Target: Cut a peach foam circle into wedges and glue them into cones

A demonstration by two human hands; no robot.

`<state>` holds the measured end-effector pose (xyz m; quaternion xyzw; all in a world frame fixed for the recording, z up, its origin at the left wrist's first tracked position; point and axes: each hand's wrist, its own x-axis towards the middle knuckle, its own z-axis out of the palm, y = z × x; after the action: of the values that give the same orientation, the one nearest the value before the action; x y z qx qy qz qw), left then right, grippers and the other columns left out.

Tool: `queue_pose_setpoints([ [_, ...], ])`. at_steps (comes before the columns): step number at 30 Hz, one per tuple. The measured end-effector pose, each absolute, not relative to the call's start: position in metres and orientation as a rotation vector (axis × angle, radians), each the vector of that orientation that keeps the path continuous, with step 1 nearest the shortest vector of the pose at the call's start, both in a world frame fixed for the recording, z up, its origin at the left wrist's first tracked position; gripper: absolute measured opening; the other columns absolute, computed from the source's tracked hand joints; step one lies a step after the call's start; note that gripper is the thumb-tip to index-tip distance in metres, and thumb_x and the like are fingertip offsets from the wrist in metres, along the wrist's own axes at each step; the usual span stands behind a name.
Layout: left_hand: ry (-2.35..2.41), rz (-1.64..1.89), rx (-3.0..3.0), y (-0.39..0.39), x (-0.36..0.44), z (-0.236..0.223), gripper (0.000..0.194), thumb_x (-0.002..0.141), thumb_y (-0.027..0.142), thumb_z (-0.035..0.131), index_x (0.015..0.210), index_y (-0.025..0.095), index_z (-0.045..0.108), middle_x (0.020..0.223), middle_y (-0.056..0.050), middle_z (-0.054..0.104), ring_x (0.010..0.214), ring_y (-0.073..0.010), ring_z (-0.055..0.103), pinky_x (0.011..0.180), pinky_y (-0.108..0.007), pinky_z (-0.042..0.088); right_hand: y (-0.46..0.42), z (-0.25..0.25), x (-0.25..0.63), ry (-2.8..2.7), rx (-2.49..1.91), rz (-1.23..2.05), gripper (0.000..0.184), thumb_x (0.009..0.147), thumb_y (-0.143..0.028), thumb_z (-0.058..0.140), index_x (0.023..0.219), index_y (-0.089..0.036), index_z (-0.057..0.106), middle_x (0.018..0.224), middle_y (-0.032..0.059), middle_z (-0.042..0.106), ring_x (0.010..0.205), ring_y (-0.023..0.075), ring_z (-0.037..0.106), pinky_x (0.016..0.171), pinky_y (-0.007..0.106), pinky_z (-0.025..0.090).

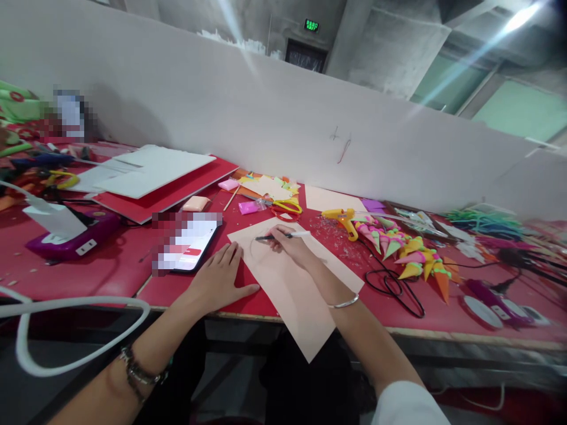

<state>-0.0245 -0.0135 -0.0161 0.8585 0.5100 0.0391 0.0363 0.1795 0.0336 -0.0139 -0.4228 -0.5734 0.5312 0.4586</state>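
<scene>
A pale peach sheet of paper (305,307) lies aslant on the red table, its near corner hanging past the front edge. With my right hand (287,242) I grip a black and white pen (292,235), its tip over the upper left of the sheet. A faint curved line shows on the paper beside the tip. My left hand (224,274) rests flat with fingers spread, at the sheet's left edge. Just left of it lies a lit phone (190,242), partly blurred out.
Yellow-handled scissors (287,206) lie behind the paper. To the right are a yellow glue gun (343,219), its black cord (394,289) and small paper cones (411,260). White boards (159,168), a purple power strip (75,236) and a white cable (80,301) are leftward.
</scene>
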Motion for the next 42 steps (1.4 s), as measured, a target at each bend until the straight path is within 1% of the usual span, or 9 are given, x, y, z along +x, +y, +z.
queue_pose_setpoints([
  [4,1.563,0.113,2.632,-0.014,-0.024,-0.015,0.097,0.067,0.073,0.030,0.134,0.004,0.022,0.141,-0.016,0.020,0.128,-0.0300,0.020,0.099,-0.040,0.026,0.032,-0.013,0.178,-1.404,-1.050,1.299,0.024,0.077,-0.039,0.052,0.080,-0.016,0.059,0.064,-0.0007,0.057,0.053,0.0061,0.049,0.050,0.017,0.037],
  [10,1.559,0.111,2.630,-0.013,-0.025,-0.016,0.097,0.068,0.073,0.028,0.134,0.002,0.022,0.141,-0.017,0.020,0.128,-0.0304,0.020,0.100,-0.040,0.024,0.024,-0.006,0.183,-1.499,-1.085,1.468,0.028,0.076,-0.035,0.050,0.063,-0.012,0.060,0.057,0.0025,0.058,0.053,0.0089,0.051,0.052,0.020,0.040],
  [17,1.564,0.138,2.634,-0.013,-0.025,-0.017,0.097,0.067,0.073,0.030,0.134,0.003,0.023,0.141,-0.016,0.020,0.128,-0.0302,0.020,0.100,-0.040,0.024,0.030,-0.009,0.177,-1.419,-1.064,1.359,0.027,0.076,-0.042,0.051,0.079,-0.017,0.059,0.065,0.0005,0.058,0.054,0.0068,0.049,0.051,0.018,0.038],
  [21,1.573,0.121,2.628,-0.014,-0.024,-0.016,0.097,0.067,0.073,0.030,0.134,0.003,0.023,0.141,-0.016,0.020,0.128,-0.0296,0.019,0.101,-0.039,0.023,0.027,-0.008,0.179,-1.444,-1.093,1.410,0.026,0.077,-0.039,0.050,0.074,-0.015,0.060,0.064,0.0012,0.058,0.056,0.0077,0.052,0.055,0.020,0.041],
  [25,1.571,0.121,2.619,-0.014,-0.024,-0.015,0.096,0.068,0.072,0.029,0.134,0.003,0.022,0.141,-0.015,0.019,0.128,-0.0295,0.019,0.100,-0.039,0.023,0.022,-0.005,0.184,-1.505,-1.151,1.496,0.033,0.078,-0.038,0.047,0.061,-0.013,0.059,0.057,0.0029,0.058,0.051,0.0092,0.052,0.052,0.021,0.042],
  [31,1.576,0.088,2.616,-0.014,-0.024,-0.014,0.097,0.068,0.072,0.029,0.135,0.003,0.019,0.142,-0.015,0.018,0.129,-0.0291,0.018,0.100,-0.040,0.024,0.024,-0.005,0.179,-1.471,-1.088,1.434,0.035,0.078,-0.046,0.046,0.075,-0.015,0.062,0.067,0.0024,0.061,0.058,0.0082,0.053,0.058,0.021,0.043],
  [33,1.577,0.075,2.615,-0.014,-0.024,-0.014,0.097,0.068,0.073,0.028,0.135,0.003,0.020,0.142,-0.015,0.018,0.129,-0.0290,0.018,0.100,-0.040,0.024,0.024,-0.004,0.181,-1.498,-1.095,1.444,0.036,0.078,-0.045,0.046,0.071,-0.014,0.062,0.064,0.0026,0.061,0.057,0.0086,0.053,0.058,0.021,0.043],
  [38,1.584,0.075,2.603,-0.015,-0.024,-0.013,0.098,0.067,0.073,0.028,0.135,0.004,0.019,0.142,-0.015,0.017,0.128,-0.0298,0.019,0.100,-0.040,0.024,0.021,0.000,0.190,-1.577,-1.157,1.561,0.042,0.078,-0.046,0.044,0.055,-0.013,0.056,0.053,0.0023,0.056,0.049,0.0104,0.052,0.047,0.021,0.040],
  [42,1.575,0.079,2.608,-0.015,-0.024,-0.012,0.097,0.067,0.072,0.030,0.135,0.004,0.019,0.142,-0.016,0.018,0.128,-0.0296,0.018,0.100,-0.040,0.023,0.023,-0.003,0.186,-1.541,-1.109,1.475,0.042,0.077,-0.050,0.045,0.061,-0.013,0.058,0.058,0.0023,0.058,0.051,0.0095,0.053,0.055,0.023,0.043],
])
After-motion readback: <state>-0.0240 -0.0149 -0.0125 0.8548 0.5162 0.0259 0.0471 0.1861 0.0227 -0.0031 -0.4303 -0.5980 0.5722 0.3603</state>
